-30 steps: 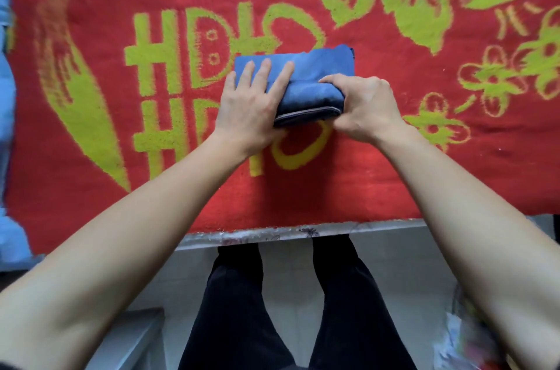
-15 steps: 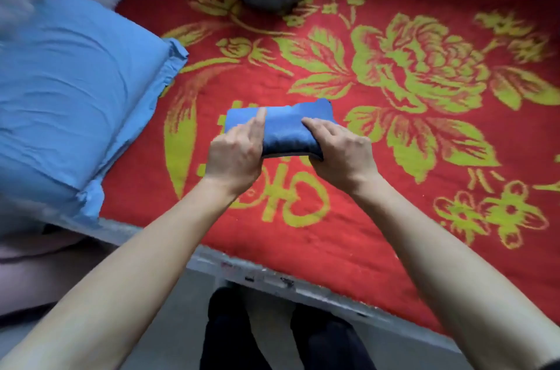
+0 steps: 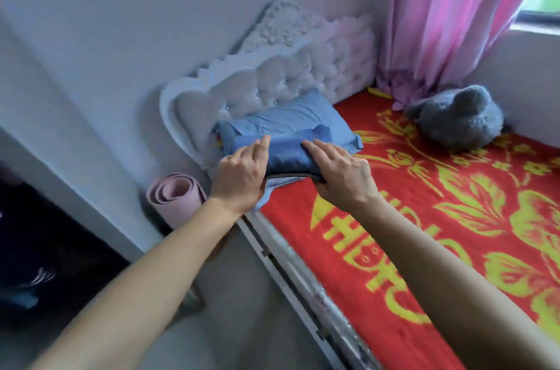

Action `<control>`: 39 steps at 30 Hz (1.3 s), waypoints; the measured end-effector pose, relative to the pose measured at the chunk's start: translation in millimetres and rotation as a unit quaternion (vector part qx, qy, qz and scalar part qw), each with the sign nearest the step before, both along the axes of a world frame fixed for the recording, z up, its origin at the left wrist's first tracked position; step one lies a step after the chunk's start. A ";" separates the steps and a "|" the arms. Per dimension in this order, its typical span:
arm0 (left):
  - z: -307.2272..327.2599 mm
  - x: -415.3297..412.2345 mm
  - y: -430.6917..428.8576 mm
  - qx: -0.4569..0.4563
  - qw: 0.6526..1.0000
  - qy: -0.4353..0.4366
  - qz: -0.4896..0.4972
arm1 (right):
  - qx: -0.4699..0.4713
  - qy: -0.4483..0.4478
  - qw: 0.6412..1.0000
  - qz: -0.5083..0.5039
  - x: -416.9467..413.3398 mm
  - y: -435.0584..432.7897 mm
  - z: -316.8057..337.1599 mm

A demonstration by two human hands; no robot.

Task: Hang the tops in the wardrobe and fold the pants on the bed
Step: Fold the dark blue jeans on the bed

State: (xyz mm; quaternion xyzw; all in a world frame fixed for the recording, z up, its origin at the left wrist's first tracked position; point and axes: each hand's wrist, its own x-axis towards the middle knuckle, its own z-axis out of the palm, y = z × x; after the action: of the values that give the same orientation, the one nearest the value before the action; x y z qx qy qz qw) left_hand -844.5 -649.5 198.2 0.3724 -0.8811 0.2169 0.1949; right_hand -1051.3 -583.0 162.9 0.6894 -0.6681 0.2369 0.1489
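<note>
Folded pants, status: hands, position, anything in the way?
Both hands, left hand and right hand, clamp the folded pants at either end. Bundle held up near the blue pillow. Nothing blocking.

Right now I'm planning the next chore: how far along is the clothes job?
Done: one pair of pants looks fully folded into a compact bundle. In hand: left hand and right hand carry it toward the pillow. Left: setting it down; no tops or wardrobe are in view, so hanging can't be judged.
</note>
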 end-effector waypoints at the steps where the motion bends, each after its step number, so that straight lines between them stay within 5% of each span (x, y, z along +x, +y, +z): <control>1: 8.4 34.5 8.1 -0.008 1.000 0.007 0.024 | -0.004 0.013 1.000 0.025 30.0 -2.8 10.9; 9: 75.5 311.3 113.3 -0.052 0.962 0.040 0.267 | -0.070 0.072 0.957 0.273 297.6 -2.6 98.5; 15: 126.4 441.1 177.0 -0.110 0.909 0.053 0.398 | -0.148 0.077 0.902 0.399 447.4 7.2 161.7; 24: 177.5 493.1 154.0 -0.194 0.848 0.026 0.493 | -0.239 0.072 0.848 0.467 525.4 -59.1 216.9; 39: 329.8 567.6 5.2 -0.386 0.790 -0.049 0.475 | -0.378 0.038 0.794 0.474 604.3 -224.0 367.9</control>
State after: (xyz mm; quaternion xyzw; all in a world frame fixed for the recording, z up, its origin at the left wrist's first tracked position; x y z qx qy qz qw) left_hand -276.9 -644.3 528.0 0.6265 -0.4449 0.6218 0.1512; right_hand -447.0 -807.0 530.8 0.8169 -0.1083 0.4855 0.2921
